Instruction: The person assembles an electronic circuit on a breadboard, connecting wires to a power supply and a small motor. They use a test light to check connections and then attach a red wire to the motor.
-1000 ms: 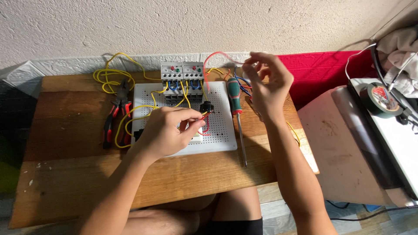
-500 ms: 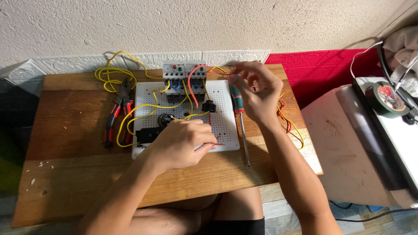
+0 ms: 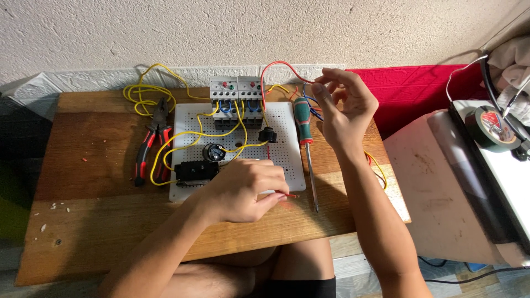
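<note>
A white perforated board (image 3: 287, 140) lies on a wooden table (image 3: 99, 160). It carries two grey contactor blocks (image 3: 236, 94), a black round knob (image 3: 267, 134), a black switch box (image 3: 194, 172) and yellow wires (image 3: 182, 146). My left hand (image 3: 248, 187) rests on the board's near edge and pinches one end of a red wire (image 3: 287, 194). My right hand (image 3: 345, 107) is raised right of the board and pinches the same red wire (image 3: 281, 67), which arcs up over the blocks.
Red-handled pliers (image 3: 152, 143) lie left of the board. A green-handled screwdriver (image 3: 306, 143) lies along the board's right edge. A roll of black tape (image 3: 488, 128) sits on a white appliance (image 3: 441, 182) at the right. Red cloth (image 3: 419, 91) lies behind.
My left hand slid toward the board's near edge with the red wire end. My right hand rose and shifted right, lifting the wire into a taller arc.
</note>
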